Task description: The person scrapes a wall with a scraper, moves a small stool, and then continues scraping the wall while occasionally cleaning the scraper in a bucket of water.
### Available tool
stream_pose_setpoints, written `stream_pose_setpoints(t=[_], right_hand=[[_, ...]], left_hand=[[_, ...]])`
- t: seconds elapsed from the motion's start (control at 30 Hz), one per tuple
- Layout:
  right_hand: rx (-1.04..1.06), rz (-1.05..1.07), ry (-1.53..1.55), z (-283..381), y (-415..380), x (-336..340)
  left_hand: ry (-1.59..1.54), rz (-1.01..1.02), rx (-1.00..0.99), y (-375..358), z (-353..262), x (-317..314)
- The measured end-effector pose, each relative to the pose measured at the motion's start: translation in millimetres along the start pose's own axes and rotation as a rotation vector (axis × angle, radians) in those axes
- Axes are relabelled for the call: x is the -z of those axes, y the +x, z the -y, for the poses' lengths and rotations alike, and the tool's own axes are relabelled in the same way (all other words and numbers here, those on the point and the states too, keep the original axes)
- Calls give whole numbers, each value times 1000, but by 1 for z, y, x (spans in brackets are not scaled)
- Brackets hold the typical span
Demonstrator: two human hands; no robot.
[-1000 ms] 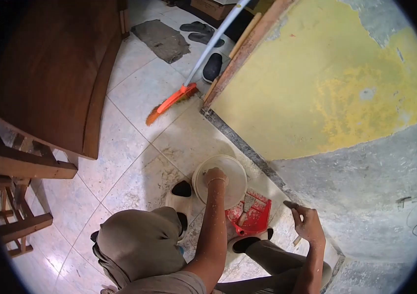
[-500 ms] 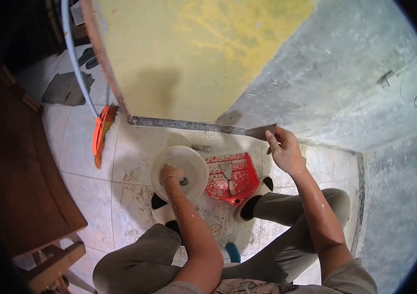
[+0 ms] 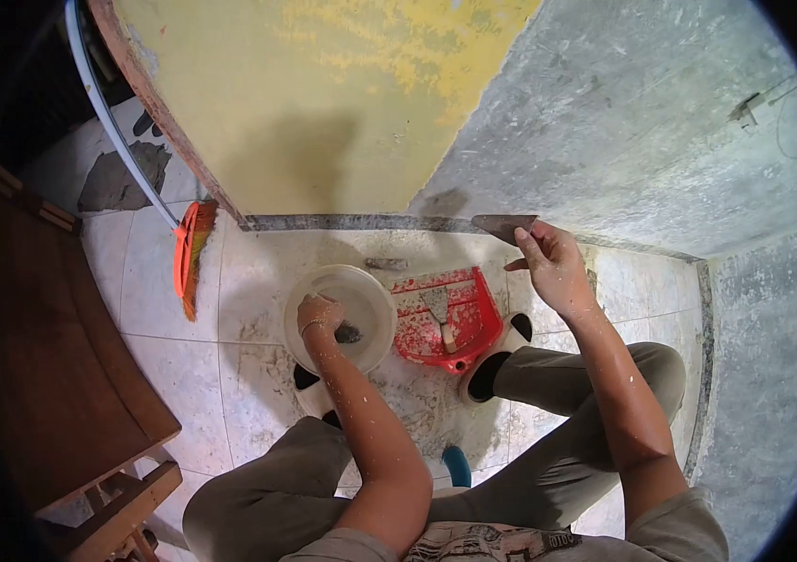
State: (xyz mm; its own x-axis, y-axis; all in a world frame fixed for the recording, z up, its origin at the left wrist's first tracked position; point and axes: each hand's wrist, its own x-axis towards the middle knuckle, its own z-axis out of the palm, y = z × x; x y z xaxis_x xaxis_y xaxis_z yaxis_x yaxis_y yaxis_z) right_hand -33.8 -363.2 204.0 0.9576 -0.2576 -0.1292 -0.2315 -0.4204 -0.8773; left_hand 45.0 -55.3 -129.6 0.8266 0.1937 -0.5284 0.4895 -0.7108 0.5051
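I am crouched on a tiled floor facing a wall corner. My left hand (image 3: 320,315) reaches into a white bucket (image 3: 368,292) and is shut on a dark tool (image 3: 349,332) inside it. Raised near the base of the grey wall, my right hand (image 3: 551,266) grips a flat metal scraper (image 3: 501,226), its blade pointing left. A red dustpan (image 3: 464,323) speckled with white lies between my hands, with a second small scraper (image 3: 439,309) resting in it.
An orange broom (image 3: 190,255) with a pale handle leans by the doorway at left. A wooden table (image 3: 52,356) stands at left. The wall is yellow (image 3: 323,103) on the left and bare grey (image 3: 642,131) on the right. My feet in white sandals (image 3: 497,356) flank the dustpan.
The view has swung from the left doorway toward the wall corner. My right hand has lifted the scraper higher, and my left hand has gone deeper into the bucket.
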Motion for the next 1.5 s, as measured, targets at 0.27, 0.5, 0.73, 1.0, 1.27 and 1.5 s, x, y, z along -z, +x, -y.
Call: stream_pose_setpoints(t=[0.27,0.5,0.73,1.0,1.27,1.5], right_hand=[[38,-7,28,2,0,-4],[-95,10,337,-1,-2,-12],[-139,39,776,-22,0,-31],[-66,47,710,-68,12,-36],[-21,-298,564,-78,13,-47],[-9,-283,583,-81,16,-40]], left_hand=[[119,88,-64,-20,-8,3],[-407,675,-80,-75,-62,68],[-1030,749,-464,-129,-160,57],[-1427,815,-280,-149,-216,0],[-1625,724,-113,-170,-237,-25],[-1703,622,-321,-184,-251,-20]])
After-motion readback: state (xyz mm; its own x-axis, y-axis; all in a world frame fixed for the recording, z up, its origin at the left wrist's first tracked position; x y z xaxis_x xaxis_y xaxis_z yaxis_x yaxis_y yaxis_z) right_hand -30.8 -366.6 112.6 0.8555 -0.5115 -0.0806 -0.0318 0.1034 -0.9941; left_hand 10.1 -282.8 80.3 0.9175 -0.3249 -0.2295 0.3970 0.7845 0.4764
